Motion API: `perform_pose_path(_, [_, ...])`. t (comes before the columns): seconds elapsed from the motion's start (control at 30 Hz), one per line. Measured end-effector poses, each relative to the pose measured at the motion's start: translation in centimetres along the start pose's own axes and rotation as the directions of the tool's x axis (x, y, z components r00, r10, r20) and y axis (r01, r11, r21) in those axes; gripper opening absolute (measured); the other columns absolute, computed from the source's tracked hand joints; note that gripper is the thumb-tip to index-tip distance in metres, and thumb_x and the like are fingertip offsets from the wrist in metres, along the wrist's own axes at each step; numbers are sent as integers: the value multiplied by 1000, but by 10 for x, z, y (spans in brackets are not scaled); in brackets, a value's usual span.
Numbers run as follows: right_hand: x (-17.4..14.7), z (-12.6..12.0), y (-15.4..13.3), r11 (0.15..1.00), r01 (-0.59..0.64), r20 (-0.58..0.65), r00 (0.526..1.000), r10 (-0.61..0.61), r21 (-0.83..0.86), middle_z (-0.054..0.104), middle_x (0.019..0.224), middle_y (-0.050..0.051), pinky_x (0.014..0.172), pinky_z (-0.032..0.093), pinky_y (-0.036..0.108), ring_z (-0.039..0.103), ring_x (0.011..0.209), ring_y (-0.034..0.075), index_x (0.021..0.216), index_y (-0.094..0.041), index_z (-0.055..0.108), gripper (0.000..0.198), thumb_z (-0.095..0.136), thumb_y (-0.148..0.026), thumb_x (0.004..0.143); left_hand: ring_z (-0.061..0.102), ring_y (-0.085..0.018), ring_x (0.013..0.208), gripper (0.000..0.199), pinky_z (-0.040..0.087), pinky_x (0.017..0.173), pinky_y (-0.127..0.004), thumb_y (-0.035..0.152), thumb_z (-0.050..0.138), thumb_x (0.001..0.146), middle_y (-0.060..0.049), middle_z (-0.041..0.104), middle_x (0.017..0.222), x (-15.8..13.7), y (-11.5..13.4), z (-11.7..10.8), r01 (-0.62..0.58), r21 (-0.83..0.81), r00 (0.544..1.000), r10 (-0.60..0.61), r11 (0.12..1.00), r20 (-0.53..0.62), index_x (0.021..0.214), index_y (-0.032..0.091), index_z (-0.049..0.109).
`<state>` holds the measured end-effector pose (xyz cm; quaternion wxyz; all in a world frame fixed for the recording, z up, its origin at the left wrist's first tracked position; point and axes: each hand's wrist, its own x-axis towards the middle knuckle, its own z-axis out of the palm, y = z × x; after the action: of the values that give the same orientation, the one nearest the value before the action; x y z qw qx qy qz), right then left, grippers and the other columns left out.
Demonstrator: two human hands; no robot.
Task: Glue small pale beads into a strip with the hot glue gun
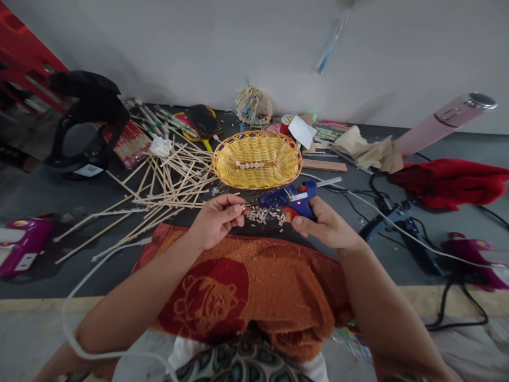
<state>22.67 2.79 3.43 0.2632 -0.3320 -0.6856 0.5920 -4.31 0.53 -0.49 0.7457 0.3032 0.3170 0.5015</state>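
My right hand (324, 223) is wrapped round the handle of a blue glue gun (288, 196), which has a pale glue stick (329, 181) poking out of its back. The nozzle points left, towards my left hand (221, 218). There the thumb and forefinger pinch a small wooden piece (244, 207) right at the nozzle; its exact shape is too small to make out. Several short wooden bits (262, 216) lie scattered on the table below the gun. Just behind stands a yellow woven basket (258, 178) with a little row of joined wooden bits (250, 165) in it.
Long thin wooden sticks (175, 175) lie in a loose heap to the left. An orange towel (278, 276) covers the table's front edge and my lap. On the right are a pink flask (441, 124), a red cloth (453, 183) and a white cable (397, 228).
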Motion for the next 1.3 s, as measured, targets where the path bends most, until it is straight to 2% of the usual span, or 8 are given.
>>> perform_pose_path(0.6, [0,1,-1,1000,-10,-6,1000,10,-23,51,70,-1,50,38,23,44,56,9,99,-18,54,24,57,-41,91,59,-6,57,16,49,57,-19,21,76,74,-4,71,77,1,-1,2,-18,13,1000,18,1000,-15,87,16,69])
perform_pose_path(0.77, [1,0,-1,999,-5,-4,1000,5,-34,50,72,-1,51,37,23,44,56,8,99,-18,53,25,57,-41,91,58,-7,56,16,49,57,-19,21,77,72,-2,69,71,0,0,3,-22,11,999,22,1000,-37,86,15,70])
perform_pose_path(1.3, [1,0,0,1000,3,-17,1000,-4,-21,52,72,-1,49,39,22,44,56,8,98,-19,55,24,58,-41,90,59,-7,57,17,51,57,-19,20,77,72,-4,69,71,1,1,4,-20,-6,998,20,1000,-55,87,14,70])
